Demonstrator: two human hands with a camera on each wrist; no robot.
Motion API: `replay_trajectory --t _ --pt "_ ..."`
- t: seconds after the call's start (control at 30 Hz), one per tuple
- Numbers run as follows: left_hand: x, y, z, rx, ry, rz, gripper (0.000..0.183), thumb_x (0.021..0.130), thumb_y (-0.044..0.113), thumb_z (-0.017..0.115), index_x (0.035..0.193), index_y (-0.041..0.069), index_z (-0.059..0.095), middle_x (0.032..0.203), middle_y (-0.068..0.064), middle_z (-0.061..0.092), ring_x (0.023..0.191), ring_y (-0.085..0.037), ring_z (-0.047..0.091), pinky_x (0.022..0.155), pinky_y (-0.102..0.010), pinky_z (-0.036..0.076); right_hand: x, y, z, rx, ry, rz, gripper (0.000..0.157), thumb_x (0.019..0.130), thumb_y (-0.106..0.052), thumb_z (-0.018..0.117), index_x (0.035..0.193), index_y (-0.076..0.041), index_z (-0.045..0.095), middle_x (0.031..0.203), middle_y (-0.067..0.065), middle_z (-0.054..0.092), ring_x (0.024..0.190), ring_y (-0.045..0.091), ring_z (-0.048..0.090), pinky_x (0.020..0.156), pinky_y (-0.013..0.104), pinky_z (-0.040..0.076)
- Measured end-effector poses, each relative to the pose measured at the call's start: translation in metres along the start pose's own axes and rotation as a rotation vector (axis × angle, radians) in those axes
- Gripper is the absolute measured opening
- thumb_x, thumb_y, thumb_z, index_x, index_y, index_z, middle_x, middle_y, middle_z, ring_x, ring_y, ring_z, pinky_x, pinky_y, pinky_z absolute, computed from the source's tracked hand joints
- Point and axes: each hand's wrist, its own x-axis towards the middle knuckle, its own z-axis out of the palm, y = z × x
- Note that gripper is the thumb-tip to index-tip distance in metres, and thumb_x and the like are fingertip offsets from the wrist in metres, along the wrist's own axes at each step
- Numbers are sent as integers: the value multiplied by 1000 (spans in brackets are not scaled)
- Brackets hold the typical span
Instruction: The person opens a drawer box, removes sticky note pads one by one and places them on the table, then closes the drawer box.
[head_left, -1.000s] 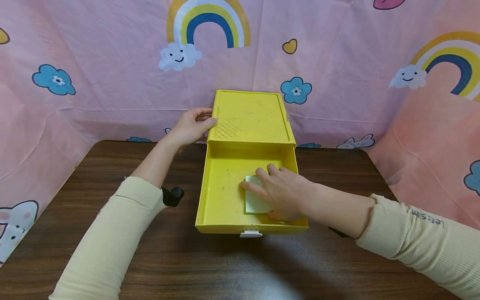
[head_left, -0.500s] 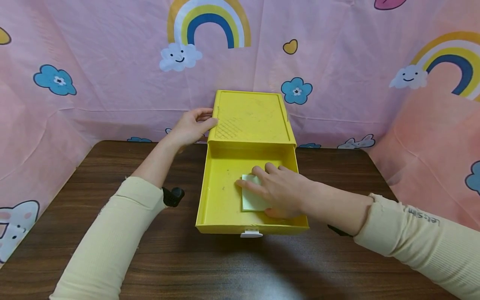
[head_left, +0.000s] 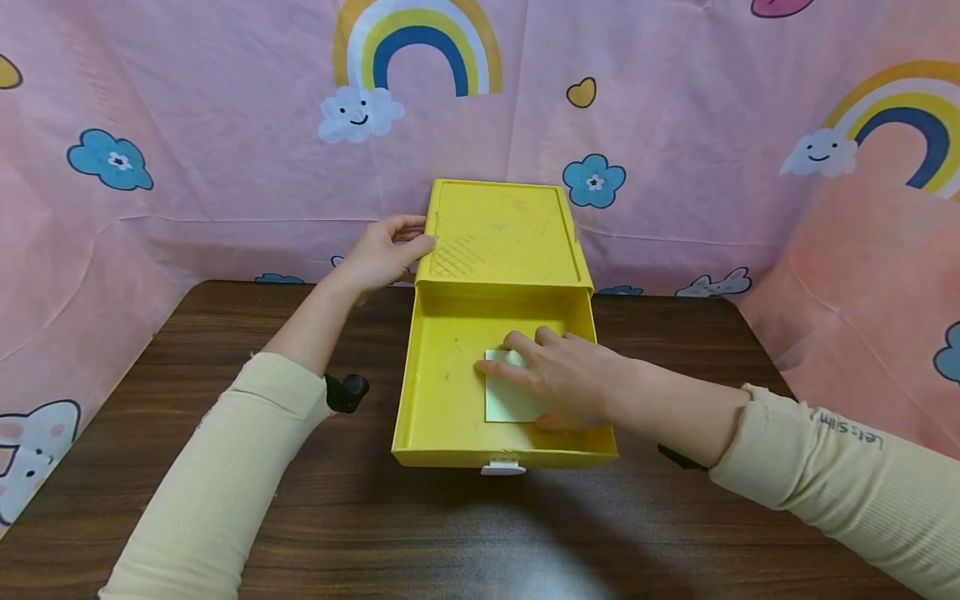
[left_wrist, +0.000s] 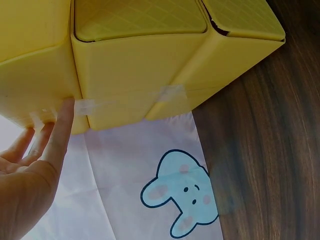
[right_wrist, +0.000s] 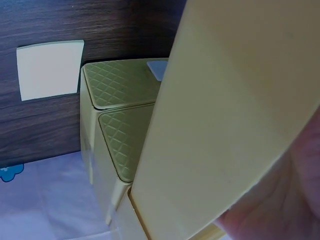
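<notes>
A yellow drawer unit point(head_left: 502, 225) stands on the table with its top drawer point(head_left: 442, 408) pulled out. My left hand point(head_left: 382, 254) touches the unit's left side, thumb at the top edge; in the left wrist view its fingers point(left_wrist: 61, 127) lie straight against the yellow wall. Inside the drawer, a pale green sticky-note pad point(head_left: 506, 404) lies on the bottom, right of centre. My right hand point(head_left: 566, 379) reaches over the drawer's right wall, fingers spread over the pad and covering its right part. In the right wrist view the drawer wall hides most of this hand point(right_wrist: 280, 200).
Another pale square pad point(right_wrist: 50, 70) lies on the dark wooden table point(head_left: 337, 508) beside the unit, seen in the right wrist view. Lower drawers point(right_wrist: 127, 82) are stacked beneath the open one. A white handle point(head_left: 502, 468) sticks out in front. Patterned pink cloth point(head_left: 262, 167) hangs behind.
Within the drawer, the sticky-note pad and my right hand have shifted slightly left, and the hand has since eased back a little to the right. My left hand has stayed at the unit's side.
</notes>
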Motion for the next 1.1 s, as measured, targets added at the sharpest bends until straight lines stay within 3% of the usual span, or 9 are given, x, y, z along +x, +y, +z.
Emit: replay_trajectory --t 0.33,0.5,1.1 --pt "0 0 1 -7 0 2 54 87 31 51 134 13 33 129 -6 41 99 -20 52 75 -34 51 -2 -4 -7 -101 -40 3 75 72 -45 65 135 -25 28 112 12 43 85 26 46 64 32 48" --pt "0 0 0 13 2 6 54 87 32 51 134 13 33 129 -7 41 102 -20 51 78 -37 50 -3 -3 -12 -113 -48 -5 74 72 -48 63 133 -23 29 109 11 45 84 26 46 69 32 46" --pt "0 0 1 -22 2 -6 56 86 33 52 135 12 32 130 -5 41 101 -19 52 74 -33 51 -10 10 -26 -4 -14 -25 71 71 -44 63 133 -23 33 116 9 45 92 26 45 71 30 46"
